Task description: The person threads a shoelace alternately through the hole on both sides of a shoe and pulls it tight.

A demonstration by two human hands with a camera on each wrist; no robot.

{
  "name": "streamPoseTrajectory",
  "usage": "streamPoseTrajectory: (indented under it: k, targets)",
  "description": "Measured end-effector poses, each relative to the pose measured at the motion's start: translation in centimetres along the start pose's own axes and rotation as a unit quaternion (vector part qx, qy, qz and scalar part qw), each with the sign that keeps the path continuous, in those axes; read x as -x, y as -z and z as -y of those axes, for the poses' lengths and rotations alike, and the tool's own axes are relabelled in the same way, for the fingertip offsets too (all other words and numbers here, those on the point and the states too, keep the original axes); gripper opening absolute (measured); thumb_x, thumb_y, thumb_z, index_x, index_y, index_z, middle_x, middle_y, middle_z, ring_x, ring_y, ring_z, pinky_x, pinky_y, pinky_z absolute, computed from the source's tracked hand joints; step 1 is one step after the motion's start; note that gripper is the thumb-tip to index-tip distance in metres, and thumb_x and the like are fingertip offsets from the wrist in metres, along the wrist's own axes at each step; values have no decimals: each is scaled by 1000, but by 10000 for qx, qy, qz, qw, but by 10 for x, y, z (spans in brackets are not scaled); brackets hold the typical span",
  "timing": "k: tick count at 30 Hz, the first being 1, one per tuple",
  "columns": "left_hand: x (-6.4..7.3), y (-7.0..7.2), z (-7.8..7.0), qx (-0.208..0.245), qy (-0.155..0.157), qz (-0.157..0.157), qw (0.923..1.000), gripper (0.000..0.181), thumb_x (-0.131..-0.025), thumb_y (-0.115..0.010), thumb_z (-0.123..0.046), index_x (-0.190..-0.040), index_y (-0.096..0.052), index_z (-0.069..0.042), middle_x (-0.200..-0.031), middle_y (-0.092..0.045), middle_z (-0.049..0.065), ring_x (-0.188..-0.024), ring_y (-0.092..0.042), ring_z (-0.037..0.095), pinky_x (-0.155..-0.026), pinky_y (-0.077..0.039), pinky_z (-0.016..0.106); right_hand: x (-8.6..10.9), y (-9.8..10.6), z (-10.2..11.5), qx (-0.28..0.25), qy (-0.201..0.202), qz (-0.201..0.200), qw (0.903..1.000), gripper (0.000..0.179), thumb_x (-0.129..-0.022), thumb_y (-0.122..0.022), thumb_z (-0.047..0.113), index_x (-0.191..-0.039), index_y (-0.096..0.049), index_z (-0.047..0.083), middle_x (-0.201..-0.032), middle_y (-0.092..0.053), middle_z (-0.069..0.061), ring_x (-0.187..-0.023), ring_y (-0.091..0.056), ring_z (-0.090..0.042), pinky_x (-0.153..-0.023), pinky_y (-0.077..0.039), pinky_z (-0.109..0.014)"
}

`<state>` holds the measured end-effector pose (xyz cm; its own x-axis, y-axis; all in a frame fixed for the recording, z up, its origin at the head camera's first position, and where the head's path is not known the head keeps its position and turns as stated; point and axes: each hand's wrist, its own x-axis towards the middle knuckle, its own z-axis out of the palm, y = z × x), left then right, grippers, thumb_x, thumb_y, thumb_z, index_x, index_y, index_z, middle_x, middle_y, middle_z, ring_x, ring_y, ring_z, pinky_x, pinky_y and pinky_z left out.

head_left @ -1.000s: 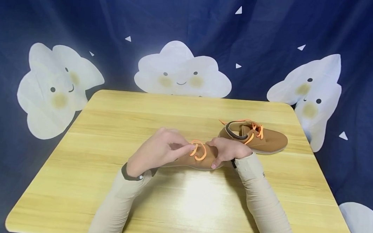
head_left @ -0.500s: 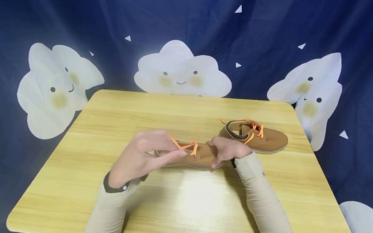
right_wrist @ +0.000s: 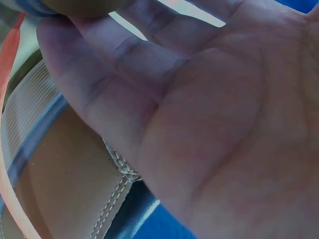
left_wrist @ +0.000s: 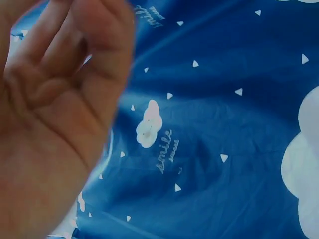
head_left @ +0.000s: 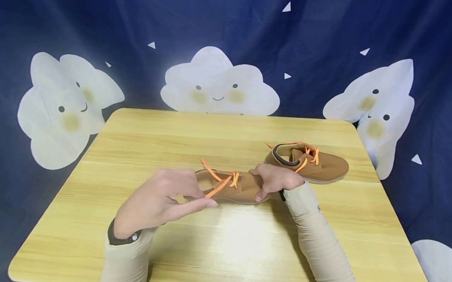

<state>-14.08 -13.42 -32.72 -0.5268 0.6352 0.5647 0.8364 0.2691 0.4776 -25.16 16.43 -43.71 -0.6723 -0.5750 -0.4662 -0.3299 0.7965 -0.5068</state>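
Observation:
A brown shoe [head_left: 246,187] with orange laces lies on the table, its toe pointing right. My right hand [head_left: 275,180] grips it over the toe, thumb on the near side and fingers on the far side. At the shoe's opening, my left hand [head_left: 157,199] pinches an orange shoelace [head_left: 217,188] between thumb and fingers. Another lace end sticks up beyond it. In the left wrist view the palm [left_wrist: 55,119] and bent fingers show, but not the lace. The right palm [right_wrist: 209,124] fills much of the right wrist view.
A second brown shoe [head_left: 328,165], also with orange laces, stands behind the right hand; its side [right_wrist: 60,169] shows close in the right wrist view. Both sit on a wooden table [head_left: 219,260]. A blue curtain [head_left: 247,27] with white clouds hangs behind and beside it.
My left hand has moved left and toward me, drawing the lace away from the shoe's front. The lace loop there has come out. My right hand has stayed on the toe.

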Motion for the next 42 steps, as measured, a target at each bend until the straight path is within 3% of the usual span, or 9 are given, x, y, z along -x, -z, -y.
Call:
streamPoseTrajectory:
  k: [3,8,14,16,19,24,28,34,42]
  targets:
    - [0,-2,7,-358,686,1051,9914,40,-99,-71,-32,-61,-59,-25,-59,-36,-17,-57,-32,-4,-54,-29,11,0,1,0,-21,-26,-2,10000,96,-76,-92,20,-152,-41,-8,-158,-44,-26,-148,-42,-41,-124,-35,-51]
    - [-5,-16,31,-349,1684,2600,9502,40,-99,-70,-32,-62,-57,-22,-57,-32,-16,-51,-28,-3,-51,-27,16,1,1,-1,-34,24,-8,10000,96,-75,-92,19,-152,-42,-9,-158,-46,-25,-147,-44,-39,-123,-36,-50]
    - [-13,-31,56,-78,2173,3273,9196,37,-99,-69,-23,-63,-62,-21,-55,-37,-16,-51,-30,0,-51,-27,18,4,4,1,3,100,-69,9999,91,-78,-91,23,-150,-44,-9,-156,-48,-25,-146,-46,-39,-121,-39,-50]
    - [-14,-33,64,-129,2211,3152,9228,31,-99,-69,-21,-68,-64,-18,-58,-36,-14,-53,-32,1,-52,-29,19,7,7,4,47,191,-225,9996,83,-84,-87,26,-148,-47,-9,-153,-51,-25,-143,-49,-40,-119,-41,-50]
    - [-18,-41,77,-419,2164,2499,9428,18,-99,-68,-19,-82,-72,-14,-67,-53,-11,-60,-48,4,-60,-44,22,12,10,13,113,463,-802,9956,62,-92,-79,27,-140,-57,-6,-144,-62,-22,-132,-60,-37,-113,-48,-49]
    - [-24,-67,100,-732,2039,1574,9635,22,-102,-61,-16,-117,-73,-7,-111,-73,4,-101,-71,18,-90,-60,35,16,8,36,-26,799,-1804,9803,18,-100,-69,23,-109,-76,8,-108,-77,-5,-94,-71,-20,-86,-58,-40]
    - [-25,-80,112,-593,1791,1773,9659,20,-103,-57,-13,-112,-74,-9,-120,-71,6,-115,-67,20,-101,-56,36,17,3,52,-76,635,-2076,9761,15,-100,-68,26,-90,-75,18,-86,-72,5,-73,-62,-11,-67,-51,-31]
    - [-24,-85,117,-324,1310,2027,9699,22,-103,-53,-6,-94,-72,-13,-100,-68,0,-93,-60,14,-86,-53,30,11,-7,64,106,416,-2106,9766,20,-99,-70,29,-80,-71,23,-80,-69,9,-67,-57,-11,-60,-45,-29]
    - [-23,-87,119,-160,1376,2245,9646,24,-103,-51,-5,-91,-69,-14,-91,-63,-2,-86,-54,12,-82,-50,27,8,-18,70,283,69,-2245,9740,25,-94,-72,23,-71,-64,24,-69,-61,10,-61,-54,-11,-56,-41,-30]
